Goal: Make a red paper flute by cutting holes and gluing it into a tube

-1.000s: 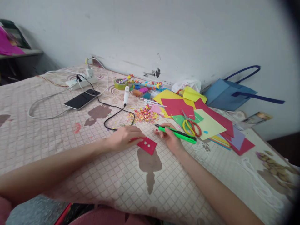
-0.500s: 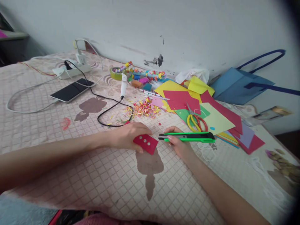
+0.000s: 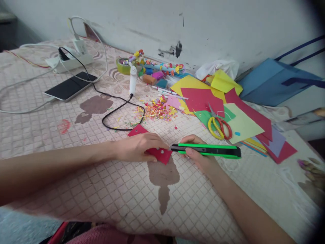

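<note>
My left hand is closed over a piece of red paper with round holes in it, fingers on top and thumb at the near edge. Both ends of the paper stick out past the hand, while its middle is covered. In my right hand is a green and black utility knife, gripped between thumb and fingers. Its tip points left at the right end of the red paper, close to my left fingertips; I cannot tell if the blade touches the paper.
Scissors lie on coloured paper sheets to the right. Paper scraps, a white glue-gun-like device with a black cord, and tape are behind. A phone-like tablet and power strip sit left; a blue bag stands right.
The knife tip has come closer to the red paper. My left hand now covers more of the holes, and more of the paper's far end shows. The view has shifted slightly.
</note>
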The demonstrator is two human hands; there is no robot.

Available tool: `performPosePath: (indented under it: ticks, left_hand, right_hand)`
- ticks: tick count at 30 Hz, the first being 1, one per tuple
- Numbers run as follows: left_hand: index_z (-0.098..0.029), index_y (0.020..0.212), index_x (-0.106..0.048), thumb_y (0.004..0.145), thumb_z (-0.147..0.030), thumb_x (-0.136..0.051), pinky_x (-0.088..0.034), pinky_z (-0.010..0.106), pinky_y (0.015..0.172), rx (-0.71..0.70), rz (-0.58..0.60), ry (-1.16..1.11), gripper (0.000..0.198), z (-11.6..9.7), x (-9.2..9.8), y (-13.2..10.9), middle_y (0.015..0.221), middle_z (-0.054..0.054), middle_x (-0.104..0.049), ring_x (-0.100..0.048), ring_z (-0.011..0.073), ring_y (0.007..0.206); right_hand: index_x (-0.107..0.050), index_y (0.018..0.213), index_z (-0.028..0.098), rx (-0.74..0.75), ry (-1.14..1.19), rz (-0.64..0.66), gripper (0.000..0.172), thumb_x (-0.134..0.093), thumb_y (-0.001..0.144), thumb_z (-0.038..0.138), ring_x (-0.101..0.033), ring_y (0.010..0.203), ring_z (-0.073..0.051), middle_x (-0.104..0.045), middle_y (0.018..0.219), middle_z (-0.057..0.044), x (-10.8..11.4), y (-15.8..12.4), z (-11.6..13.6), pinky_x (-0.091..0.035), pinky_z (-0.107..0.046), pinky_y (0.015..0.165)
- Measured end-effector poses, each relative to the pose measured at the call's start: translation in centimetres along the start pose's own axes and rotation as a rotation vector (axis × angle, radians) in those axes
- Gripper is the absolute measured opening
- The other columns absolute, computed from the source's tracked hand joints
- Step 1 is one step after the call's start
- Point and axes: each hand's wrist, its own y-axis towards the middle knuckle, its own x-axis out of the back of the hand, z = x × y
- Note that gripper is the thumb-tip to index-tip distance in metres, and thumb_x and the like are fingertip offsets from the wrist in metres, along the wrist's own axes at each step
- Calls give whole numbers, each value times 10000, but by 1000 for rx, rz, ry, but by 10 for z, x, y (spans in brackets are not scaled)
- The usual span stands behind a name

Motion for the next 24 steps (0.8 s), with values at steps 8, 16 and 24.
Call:
performPosePath:
  ticks: [8,16,24]
  left_hand:
    - [-130,1330,-608,832,-325,-805,-495,525,1046,45,-79,99,570,7,-3,-4,1306,217,-658,-607,347,1244]
    - [-146,1266,-653,902,-274,-733,-500,467,1019,10,-26,138,394,4,3,-3,1249,171,-699,-639,313,1165]
    - [-177,1294,-641,907,-297,-728,-509,420,996,-17,12,102,414,0,8,-3,1229,154,-702,-648,289,1140]
  right_hand:
    - [-664,905,271,-36,162,-47,386,-799,715,580,-540,547,-168,-614,659,9,-2,5,5,-412,-308,509]
    - [-686,902,274,-53,235,-19,353,-820,717,543,-508,539,-148,-602,680,13,0,5,1,-426,-297,504]
    - [-680,905,275,-72,232,-18,373,-821,707,557,-522,540,-155,-617,697,9,1,3,2,-439,-312,513]
